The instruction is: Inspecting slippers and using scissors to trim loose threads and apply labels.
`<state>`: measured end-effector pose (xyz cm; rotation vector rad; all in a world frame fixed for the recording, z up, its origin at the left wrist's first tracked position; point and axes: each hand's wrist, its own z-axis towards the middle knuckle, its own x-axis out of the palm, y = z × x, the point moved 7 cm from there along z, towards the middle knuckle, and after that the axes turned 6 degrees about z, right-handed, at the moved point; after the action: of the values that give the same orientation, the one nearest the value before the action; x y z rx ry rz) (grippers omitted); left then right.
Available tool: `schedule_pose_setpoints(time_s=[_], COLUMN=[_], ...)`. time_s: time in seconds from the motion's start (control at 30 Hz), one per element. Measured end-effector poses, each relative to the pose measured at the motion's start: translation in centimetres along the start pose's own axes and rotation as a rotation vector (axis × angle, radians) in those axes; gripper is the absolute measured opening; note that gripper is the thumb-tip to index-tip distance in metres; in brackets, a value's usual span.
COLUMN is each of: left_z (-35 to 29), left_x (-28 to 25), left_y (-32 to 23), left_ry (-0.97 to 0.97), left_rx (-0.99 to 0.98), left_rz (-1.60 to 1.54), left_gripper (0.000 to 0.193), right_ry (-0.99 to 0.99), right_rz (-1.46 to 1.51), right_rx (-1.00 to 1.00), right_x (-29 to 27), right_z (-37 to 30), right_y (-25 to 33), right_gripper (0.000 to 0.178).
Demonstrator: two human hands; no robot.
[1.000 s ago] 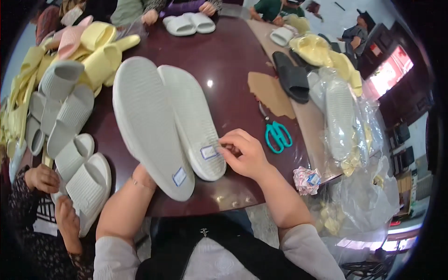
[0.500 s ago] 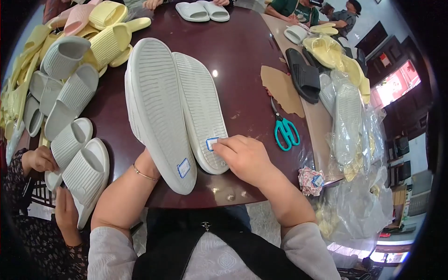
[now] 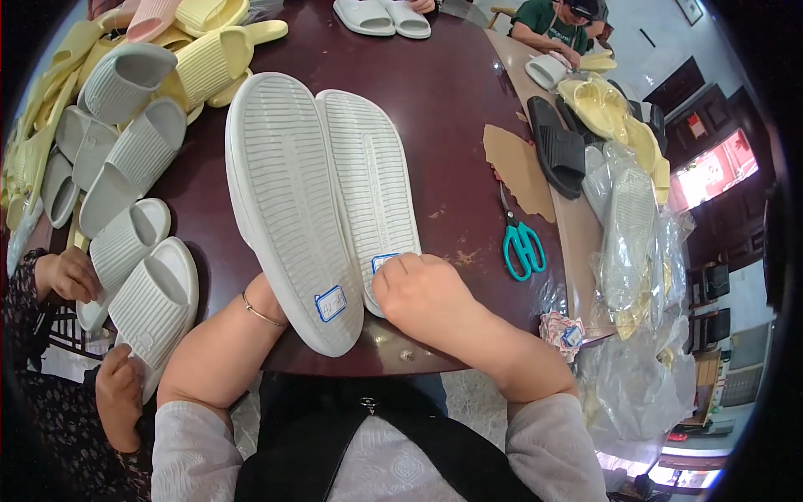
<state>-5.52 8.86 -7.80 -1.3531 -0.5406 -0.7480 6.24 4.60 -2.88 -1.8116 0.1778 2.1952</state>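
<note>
Two white slide slippers show their ribbed soles to me, side by side over the table. The left slipper (image 3: 288,176) is nearer to me and overlaps the right slipper (image 3: 368,159). My left hand (image 3: 271,296) grips them from behind; its fingers are hidden by the left sole. A blue-bordered label (image 3: 330,304) sticks to the left slipper's heel. On the right slipper's heel, my right hand (image 3: 422,293) lies closed, knuckles up, with its fingertips out of sight. It partly covers a second blue-bordered label (image 3: 382,261).
Teal-handled scissors (image 3: 523,247) and torn brown cardboard (image 3: 520,171) lie to the right. Beyond are a black slide (image 3: 558,151) and bagged slippers (image 3: 627,243). Grey slides (image 3: 146,146) and yellow slides (image 3: 213,71) pile up at left. A co-worker's hands (image 3: 117,381) handle white slides (image 3: 155,305).
My right hand has curled further over the right slipper's heel and now hides more of its label. The soles have tilted slightly. My view has shifted a little to the left.
</note>
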Motion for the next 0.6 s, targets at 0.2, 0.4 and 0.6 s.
schedule_pose_setpoints(time_s=[0.2, 0.4, 0.6], left_z=[0.8, 0.2, 1.2], left_x=[-1.0, 0.1, 0.4], left_y=[-0.1, -0.2, 1.2], left_ry=[0.051, -0.005, 0.186], left_rx=[0.076, 0.011, -0.041], left_rz=[0.015, 0.024, -0.678], left_gripper=[0.053, 0.053, 0.054], right_ry=[-0.086, -0.194, -0.297], right_rz=[0.015, 0.206, 0.654], right_rx=[0.064, 0.159, 0.326], right_x=[0.4, 0.2, 0.3], right_z=[-0.1, -0.5, -1.2], right_y=[-0.3, -3.3, -6.8], right_gripper=[0.011, 0.011, 0.009])
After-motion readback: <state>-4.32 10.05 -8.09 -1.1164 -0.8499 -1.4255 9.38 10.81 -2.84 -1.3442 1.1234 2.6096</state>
